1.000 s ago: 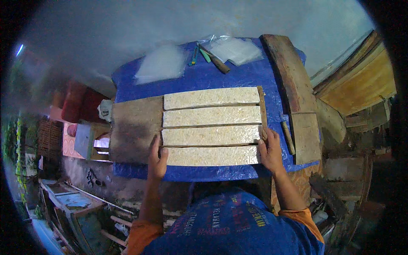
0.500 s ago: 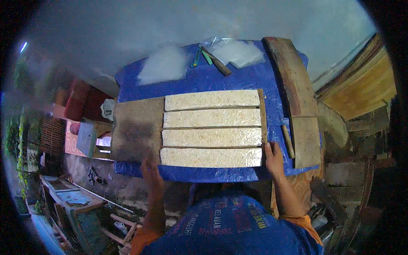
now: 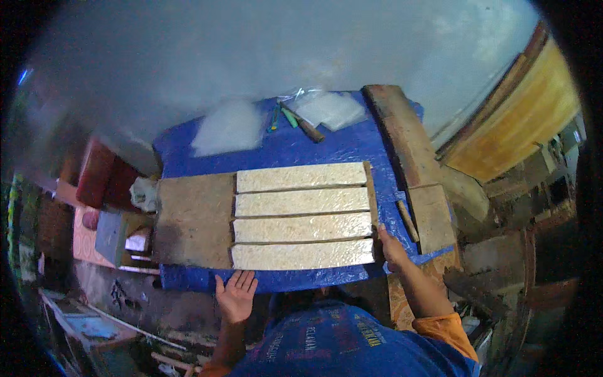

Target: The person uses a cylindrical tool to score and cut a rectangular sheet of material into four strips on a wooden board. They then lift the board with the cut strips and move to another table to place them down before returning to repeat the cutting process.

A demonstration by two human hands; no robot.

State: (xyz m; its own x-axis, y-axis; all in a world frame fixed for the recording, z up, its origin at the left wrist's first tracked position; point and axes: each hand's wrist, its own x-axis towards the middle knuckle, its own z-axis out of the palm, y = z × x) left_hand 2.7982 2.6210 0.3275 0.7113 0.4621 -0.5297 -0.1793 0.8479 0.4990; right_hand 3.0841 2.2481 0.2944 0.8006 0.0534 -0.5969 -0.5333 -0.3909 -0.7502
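Several long, pale slabs (image 3: 301,203), speckled and wrapped in shiny clear plastic like tempeh, lie side by side on a brown board (image 3: 195,220). My left hand (image 3: 235,298) is just off the table's near edge, below the nearest slab's left end. Its palm faces up, its fingers are spread, and it holds nothing. At the near right corner of the board, my right hand (image 3: 393,250) rests beside the slabs' ends with its fingers stretched out; whether the fingertips press on the board's edge is hard to see.
Blue sheeting (image 3: 213,158) covers the table. Toward the back lie clear plastic sheets (image 3: 229,129), a knife (image 3: 309,130) and a teal cutter (image 3: 274,117). Wooden planks (image 3: 402,129) line the right side, with a short stick (image 3: 407,221) beside them. A wall rises behind.
My left hand has come away from the board's near left edge and turned palm up. My right hand stays by the right end. The view has shifted, so the table sits lower.
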